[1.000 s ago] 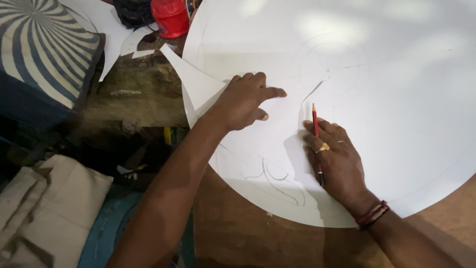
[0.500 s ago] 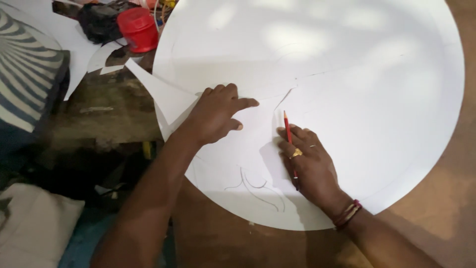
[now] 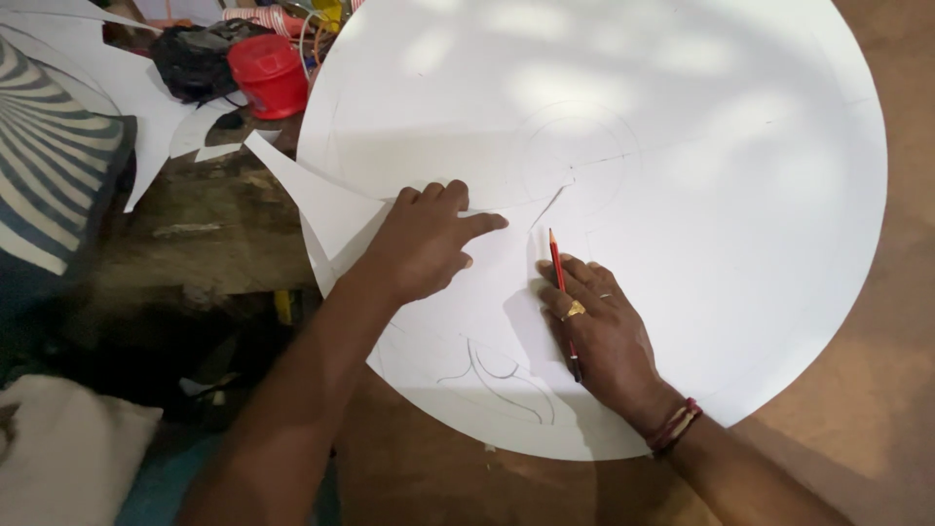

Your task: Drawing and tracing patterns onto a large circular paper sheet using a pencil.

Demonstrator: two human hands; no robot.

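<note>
A large round white board (image 3: 682, 146) lies on the brown floor, with faint pencil circles and curved lines drawn on it. My left hand (image 3: 424, 244) presses flat on a pointed white paper template (image 3: 312, 195) that lies over the board's left edge. My right hand (image 3: 599, 336) rests on the board beside the template and holds a red pencil (image 3: 560, 282), tip pointing away from me near the template's edge. A ring and a red wrist thread show on that hand.
A red plastic container (image 3: 268, 73) and a black bundle (image 3: 195, 54) sit at the upper left among white paper offcuts (image 3: 146, 127). A striped black-and-white cushion (image 3: 49, 166) lies at the far left; pale cloth (image 3: 58, 453) at the lower left.
The view has shifted so the board and both hands sit further left and lower in frame. The hands keep the same pose on template and pencil.
</note>
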